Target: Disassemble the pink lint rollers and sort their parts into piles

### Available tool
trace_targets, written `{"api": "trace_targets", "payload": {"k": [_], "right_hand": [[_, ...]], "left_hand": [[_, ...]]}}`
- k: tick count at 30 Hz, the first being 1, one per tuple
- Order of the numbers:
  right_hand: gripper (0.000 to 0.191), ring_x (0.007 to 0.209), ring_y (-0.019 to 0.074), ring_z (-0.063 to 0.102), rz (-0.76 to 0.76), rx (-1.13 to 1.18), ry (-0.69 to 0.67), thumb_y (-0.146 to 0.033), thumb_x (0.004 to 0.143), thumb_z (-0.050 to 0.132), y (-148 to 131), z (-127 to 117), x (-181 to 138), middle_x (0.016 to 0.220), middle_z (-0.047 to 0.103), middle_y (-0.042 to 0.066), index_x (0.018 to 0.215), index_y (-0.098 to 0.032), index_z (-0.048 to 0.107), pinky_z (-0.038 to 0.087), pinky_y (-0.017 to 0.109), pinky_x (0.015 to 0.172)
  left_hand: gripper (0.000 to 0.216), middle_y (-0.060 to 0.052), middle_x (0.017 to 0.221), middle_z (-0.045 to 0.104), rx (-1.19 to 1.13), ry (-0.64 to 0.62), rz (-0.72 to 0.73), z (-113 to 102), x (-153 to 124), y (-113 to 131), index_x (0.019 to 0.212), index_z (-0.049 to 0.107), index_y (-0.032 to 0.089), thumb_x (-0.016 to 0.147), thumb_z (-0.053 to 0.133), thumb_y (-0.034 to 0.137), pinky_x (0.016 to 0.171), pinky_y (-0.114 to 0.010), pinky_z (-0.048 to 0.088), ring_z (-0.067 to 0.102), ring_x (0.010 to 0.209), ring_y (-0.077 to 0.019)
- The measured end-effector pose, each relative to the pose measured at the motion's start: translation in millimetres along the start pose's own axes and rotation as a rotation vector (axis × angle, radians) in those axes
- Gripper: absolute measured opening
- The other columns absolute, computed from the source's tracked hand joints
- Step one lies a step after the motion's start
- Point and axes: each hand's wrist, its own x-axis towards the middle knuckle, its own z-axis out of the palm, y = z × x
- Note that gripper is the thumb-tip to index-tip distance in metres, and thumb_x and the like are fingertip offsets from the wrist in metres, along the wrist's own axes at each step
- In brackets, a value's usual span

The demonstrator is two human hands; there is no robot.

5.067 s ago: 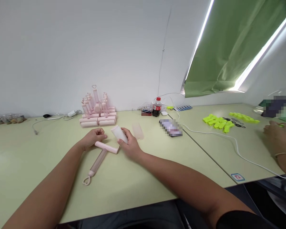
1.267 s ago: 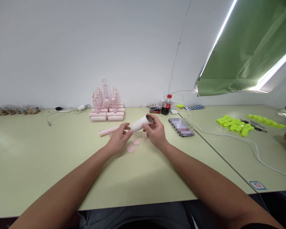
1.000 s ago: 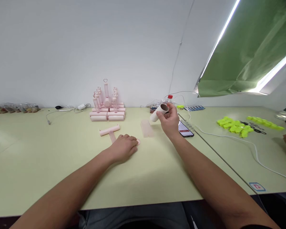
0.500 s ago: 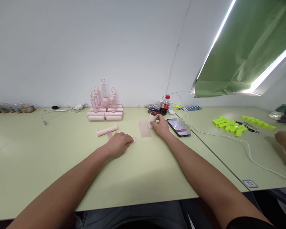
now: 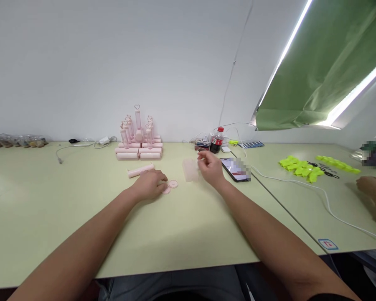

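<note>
My left hand (image 5: 149,184) rests low over the table with its fingers curled. Two thin pink discs (image 5: 173,184) lie at its fingertips, one partly under them; whatever its palm covers is hidden. Just beyond it lies a pale pink bar-shaped piece (image 5: 140,170). My right hand (image 5: 211,169) is raised with thumb and forefinger pinched; anything between them is too small to make out. A clear, pale pink flat piece (image 5: 190,170) lies left of it. Behind its fingers shows the dark top opening of the white cylinder (image 5: 201,149), mostly covered.
Pink cases and upright tubes with heart-shaped loops (image 5: 138,142) stand against the wall. A cola bottle (image 5: 217,141), a phone (image 5: 235,169) and a white cable (image 5: 324,192) are at right. Beyond are yellow-green pieces (image 5: 301,168) and another person's hand (image 5: 372,190).
My right hand has come off the white cylinder and its fingers have drawn into a pinch. My left hand has shifted slightly left, exposing more of the pink discs and covering the short clear tube.
</note>
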Motion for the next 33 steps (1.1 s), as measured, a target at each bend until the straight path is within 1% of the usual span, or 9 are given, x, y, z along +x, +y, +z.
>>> {"api": "trace_targets", "payload": {"k": [4, 6, 9, 13, 17, 20, 23, 28, 33], "right_hand": [[0.027, 0.076, 0.0159, 0.061, -0.291, -0.019, -0.527, -0.016, 0.082, 0.05, -34, 22, -31, 0.104, 0.068, 0.008, 0.105, -0.017, 0.065, 0.049, 0.03, 0.075], [0.034, 0.094, 0.0198, 0.062, -0.347, -0.113, -0.674, -0.014, 0.083, 0.049, -44, 31, -44, 0.112, 0.065, 0.009, 0.113, -0.017, 0.064, 0.047, 0.032, 0.084], [0.043, 0.099, 0.0228, 0.061, -0.314, -0.298, -0.785, -0.015, 0.085, 0.046, -52, 35, -53, 0.124, 0.059, 0.011, 0.127, -0.018, 0.058, 0.047, 0.034, 0.081], [0.046, 0.102, 0.0252, 0.059, -0.317, -0.419, -0.794, -0.018, 0.089, 0.045, -60, 31, -53, 0.132, 0.054, 0.013, 0.135, -0.018, 0.051, 0.048, 0.037, 0.083], [0.049, 0.125, 0.0329, 0.045, -0.41, -0.463, -0.759, -0.032, 0.093, 0.05, -76, 32, -65, 0.147, 0.042, 0.018, 0.138, -0.013, 0.048, 0.037, 0.046, 0.104], [0.072, 0.142, 0.0427, 0.021, -0.362, -0.451, -0.815, -0.056, 0.092, 0.048, -88, 39, -82, 0.156, 0.026, 0.022, 0.148, -0.011, 0.037, 0.02, 0.056, 0.113], [0.08, 0.145, 0.0493, 0.001, -0.247, -0.446, -0.867, -0.063, 0.092, 0.04, -94, 47, -93, 0.161, 0.011, 0.022, 0.154, -0.014, 0.025, 0.01, 0.064, 0.113], [0.086, 0.142, 0.0464, -0.021, -0.197, -0.453, -0.828, -0.069, 0.091, 0.035, -98, 52, -92, 0.161, -0.01, 0.018, 0.156, -0.016, 0.016, -0.001, 0.063, 0.114], [0.094, 0.144, 0.0426, -0.02, -0.168, -0.433, -0.886, -0.074, 0.089, 0.028, -91, 55, -85, 0.161, -0.013, 0.016, 0.157, -0.012, 0.009, -0.003, 0.059, 0.115]], "left_hand": [[0.03, -0.006, 0.092, 0.07, 0.028, -0.086, 0.023, -1, -3, 0, 0.094, 0.07, 0.022, 0.083, 0.054, 0.044, 0.073, -0.034, 0.04, 0.06, 0.09, -0.0255], [0.028, -0.006, 0.091, 0.07, 0.063, -0.088, 0.031, 2, -2, -1, 0.092, 0.069, 0.021, 0.085, 0.052, 0.042, 0.074, -0.035, 0.04, 0.06, 0.09, -0.026], [0.029, -0.008, 0.106, 0.069, 0.092, -0.023, 0.015, 6, 1, -4, 0.102, 0.068, 0.021, 0.088, 0.05, 0.039, 0.081, -0.038, 0.041, 0.06, 0.1, -0.0272], [0.029, -0.008, 0.121, 0.065, 0.145, 0.158, -0.177, 4, 6, -14, 0.112, 0.066, 0.021, 0.089, 0.049, 0.028, 0.091, -0.041, 0.04, 0.056, 0.111, -0.0279], [0.031, -0.01, 0.123, 0.064, 0.179, 0.308, -0.382, -4, 8, -31, 0.114, 0.064, 0.02, 0.09, 0.045, 0.027, 0.09, -0.042, 0.041, 0.054, 0.117, -0.0297], [0.035, -0.012, 0.127, 0.062, 0.166, 0.273, -0.458, -6, 8, -42, 0.119, 0.061, 0.019, 0.09, 0.044, 0.029, 0.092, -0.043, 0.04, 0.052, 0.121, -0.0307], [0.037, -0.014, 0.128, 0.061, 0.158, 0.189, -0.495, -6, 8, -47, 0.121, 0.059, 0.018, 0.09, 0.041, 0.03, 0.092, -0.043, 0.039, 0.054, 0.118, -0.031], [0.027, -0.012, 0.106, 0.07, 0.158, 0.113, -0.527, -8, 9, -49, 0.097, 0.066, 0.02, 0.089, 0.041, 0.028, 0.088, -0.042, 0.038, 0.061, 0.105, -0.0302], [0.022, -0.011, 0.097, 0.072, 0.111, 0.102, -0.622, -12, 9, -56, 0.087, 0.067, 0.02, 0.083, 0.049, 0.032, 0.083, -0.04, 0.039, 0.063, 0.097, -0.0306]]}}
